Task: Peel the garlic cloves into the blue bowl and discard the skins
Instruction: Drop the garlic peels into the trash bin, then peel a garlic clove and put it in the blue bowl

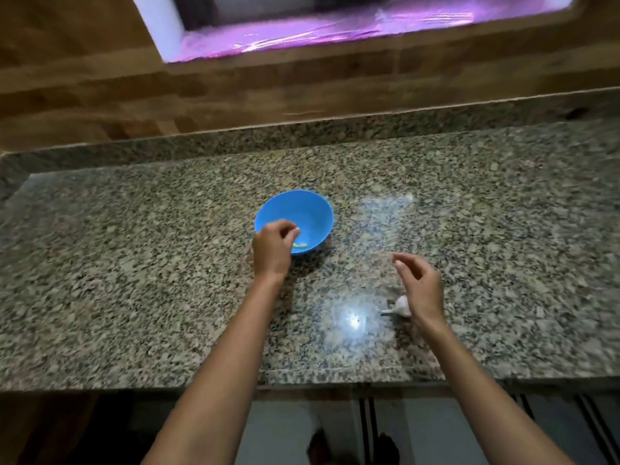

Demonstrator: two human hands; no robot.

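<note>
Right hand [422, 290], left hand [271, 250] (curled), one garlic bulb [402, 307], one blue bowl [302, 209]

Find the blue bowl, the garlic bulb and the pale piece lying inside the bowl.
blue bowl [313, 209], head view, bare far inner wall.
garlic bulb [403, 306], head view, white body, not the stem.
pale piece [299, 245], head view, its middle, low in the bowl.
</note>
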